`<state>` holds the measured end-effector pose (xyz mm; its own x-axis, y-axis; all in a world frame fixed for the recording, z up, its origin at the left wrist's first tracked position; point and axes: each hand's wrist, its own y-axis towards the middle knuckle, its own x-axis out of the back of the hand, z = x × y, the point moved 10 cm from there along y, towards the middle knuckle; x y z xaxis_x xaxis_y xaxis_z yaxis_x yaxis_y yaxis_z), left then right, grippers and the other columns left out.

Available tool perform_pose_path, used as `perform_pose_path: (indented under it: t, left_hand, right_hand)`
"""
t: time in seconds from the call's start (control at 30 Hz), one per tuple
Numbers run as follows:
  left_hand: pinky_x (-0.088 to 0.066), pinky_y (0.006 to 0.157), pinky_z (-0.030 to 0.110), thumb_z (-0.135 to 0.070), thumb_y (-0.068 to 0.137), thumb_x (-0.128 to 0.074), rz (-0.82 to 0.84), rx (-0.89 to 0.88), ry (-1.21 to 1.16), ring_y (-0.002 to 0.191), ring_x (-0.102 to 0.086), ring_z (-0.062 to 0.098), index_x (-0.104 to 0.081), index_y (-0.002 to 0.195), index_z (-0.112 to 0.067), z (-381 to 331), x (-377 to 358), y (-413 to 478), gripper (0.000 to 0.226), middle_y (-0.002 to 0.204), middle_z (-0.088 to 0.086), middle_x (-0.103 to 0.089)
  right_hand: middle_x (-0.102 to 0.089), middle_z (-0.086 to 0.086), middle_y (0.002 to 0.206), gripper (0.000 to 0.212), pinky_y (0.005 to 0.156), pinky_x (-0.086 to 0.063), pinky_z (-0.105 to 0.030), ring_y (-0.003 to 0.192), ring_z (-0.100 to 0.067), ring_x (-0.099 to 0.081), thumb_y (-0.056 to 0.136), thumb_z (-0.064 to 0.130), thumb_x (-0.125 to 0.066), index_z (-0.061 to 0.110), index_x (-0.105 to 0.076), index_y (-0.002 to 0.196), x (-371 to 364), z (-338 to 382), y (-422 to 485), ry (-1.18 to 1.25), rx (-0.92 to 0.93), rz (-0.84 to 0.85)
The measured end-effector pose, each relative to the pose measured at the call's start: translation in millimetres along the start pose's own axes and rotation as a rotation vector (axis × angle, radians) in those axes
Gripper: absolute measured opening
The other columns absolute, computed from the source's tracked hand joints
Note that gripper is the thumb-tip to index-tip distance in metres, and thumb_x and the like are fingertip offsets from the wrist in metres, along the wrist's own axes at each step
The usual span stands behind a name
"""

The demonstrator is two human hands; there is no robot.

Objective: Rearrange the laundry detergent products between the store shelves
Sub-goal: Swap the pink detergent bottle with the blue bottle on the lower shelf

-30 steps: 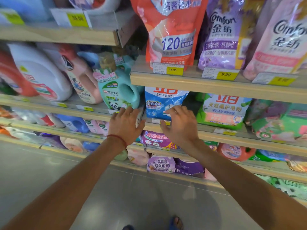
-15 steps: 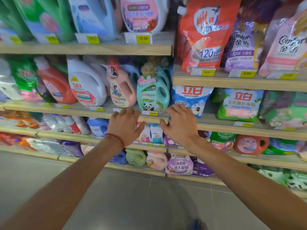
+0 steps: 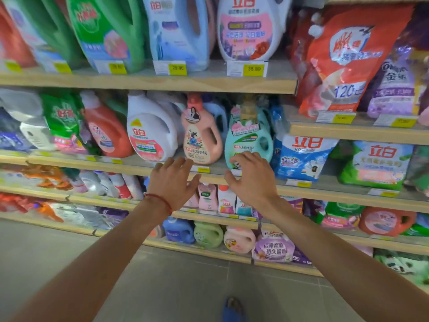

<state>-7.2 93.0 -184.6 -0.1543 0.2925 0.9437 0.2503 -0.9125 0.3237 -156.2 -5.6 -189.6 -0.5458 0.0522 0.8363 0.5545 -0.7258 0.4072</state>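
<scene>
Before wooden shelves (image 3: 148,81), empty hands (image 3: 173,182) spread.

A single wide-angle view sits at the person's head, facing forward and somewhat down at tiered wooden store shelves (image 3: 148,81) packed with detergent bottles and pouches. It stands close: both bare forearms stretch from the bottom corners toward the middle, the left hand (image 3: 173,183) and right hand (image 3: 251,176) landing near centre frame. The grey tiled floor (image 3: 176,287) fills the lower part, with a blue sandal (image 3: 233,309) at the bottom edge. Straight shelf edges bow toward the borders.
</scene>
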Motion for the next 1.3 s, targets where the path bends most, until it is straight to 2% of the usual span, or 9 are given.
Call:
perform_pose_path:
  t: [0.23, 0.37, 0.5, 0.6, 0.7, 0.9, 1.07, 1.17, 1.3]
  left_hand:
    - [-0.050, 0.075, 0.043, -0.041, 0.093, -0.061, 0.019, 0.023, 0.018, 0.094, -0.064, 0.036, -0.066, 0.113, -0.010, 54.8, -48.7, 66.0, 0.037, 0.102, 0.010, -0.068]
    - [-0.051, 0.075, 0.042, -0.043, 0.094, -0.057, 0.047, 0.018, 0.016, 0.095, -0.063, 0.035, -0.065, 0.113, -0.013, 78.6, -75.3, 99.7, 0.037, 0.102, 0.009, -0.067]
    - [-0.051, 0.075, 0.043, -0.042, 0.093, -0.058, 0.072, 0.022, -0.018, 0.096, -0.064, 0.035, -0.066, 0.115, -0.013, 102.7, -101.2, 123.1, 0.037, 0.103, 0.009, -0.068]
    - [-0.051, 0.078, 0.043, -0.042, 0.093, -0.058, 0.077, 0.024, -0.057, 0.102, -0.062, 0.034, -0.065, 0.120, -0.013, 119.1, -119.0, 137.1, 0.040, 0.109, 0.008, -0.068]
    - [-0.051, 0.079, 0.043, -0.041, 0.093, -0.058, 0.079, -0.007, -0.076, 0.102, -0.062, 0.033, -0.064, 0.123, -0.012, 130.0, -135.3, 147.8, 0.042, 0.113, 0.007, -0.068]
    - [-0.052, 0.077, 0.042, -0.042, 0.093, -0.057, 0.092, -0.050, -0.124, 0.100, -0.063, 0.032, -0.063, 0.122, -0.014, 142.1, -151.1, 156.3, 0.040, 0.112, 0.006, -0.067]
    - [-0.052, 0.080, 0.043, -0.040, 0.094, -0.059, 0.101, -0.056, -0.167, 0.100, -0.063, 0.033, -0.064, 0.123, -0.013, 147.0, -158.7, 155.4, 0.039, 0.112, 0.008, -0.068]
    - [-0.052, 0.080, 0.042, -0.039, 0.095, -0.059, 0.103, -0.049, -0.192, 0.101, -0.063, 0.033, -0.063, 0.124, -0.013, 149.0, -161.2, 154.0, 0.040, 0.114, 0.008, -0.068]
    - [-0.052, 0.079, 0.042, -0.039, 0.095, -0.060, 0.102, -0.031, -0.228, 0.102, -0.062, 0.033, -0.063, 0.124, -0.012, 151.4, -161.9, 152.4, 0.039, 0.114, 0.007, -0.067]
  right_hand:
    - [-0.069, -0.008, 0.114, 0.035, 0.092, -0.051, -0.044, 0.110, -0.031, -0.060, 0.089, 0.029, -0.069, 0.010, -0.068, 0.118, -73.2, -2.9, 81.1, 0.124, -0.013, 0.058]
    - [-0.062, -0.014, 0.130, 0.055, 0.096, -0.051, -0.044, 0.121, -0.034, -0.056, 0.089, 0.025, -0.071, 0.007, -0.054, 0.138, -115.9, -6.4, 124.2, 0.182, -0.049, 0.124]
    - [-0.043, -0.018, 0.150, 0.082, 0.108, -0.045, -0.044, 0.136, -0.036, -0.047, 0.090, 0.021, -0.074, 0.009, -0.030, 0.158, -153.7, -16.8, 155.0, 0.331, -0.163, 0.155]
    - [-0.040, -0.017, 0.155, 0.086, 0.115, -0.039, -0.041, 0.141, -0.032, -0.042, 0.092, 0.026, -0.076, 0.006, -0.026, 0.159, -175.5, -30.4, 175.2, 0.387, -0.261, 0.143]
    - [-0.045, -0.017, 0.152, 0.086, 0.115, -0.040, -0.046, 0.141, -0.031, -0.045, 0.093, 0.039, -0.074, 0.005, -0.028, 0.158, -193.3, -38.9, 192.6, 0.416, -0.346, 0.157]
    - [-0.067, -0.014, 0.123, 0.065, 0.094, -0.058, -0.048, 0.114, -0.031, -0.067, 0.085, 0.041, -0.082, 0.002, -0.049, 0.125, -203.9, -54.6, 208.4, 0.514, -0.514, 0.075]
    - [-0.077, -0.004, 0.105, 0.050, 0.069, -0.051, -0.020, 0.097, -0.018, -0.073, 0.082, 0.042, -0.084, 0.007, -0.067, 0.113, -210.4, -57.1, 204.9, 0.586, -0.573, 0.071]
    - [-0.078, 0.001, 0.099, 0.031, 0.074, -0.052, -0.023, 0.098, -0.016, -0.073, 0.079, 0.038, -0.087, 0.018, -0.073, 0.098, -219.7, -58.6, 201.3, 0.685, -0.620, 0.110]
    - [-0.076, 0.003, 0.096, 0.028, 0.084, -0.058, -0.033, 0.095, -0.015, -0.071, 0.076, 0.037, -0.090, 0.023, -0.072, 0.092, -230.3, -56.1, 196.6, 0.760, -0.693, 0.126]
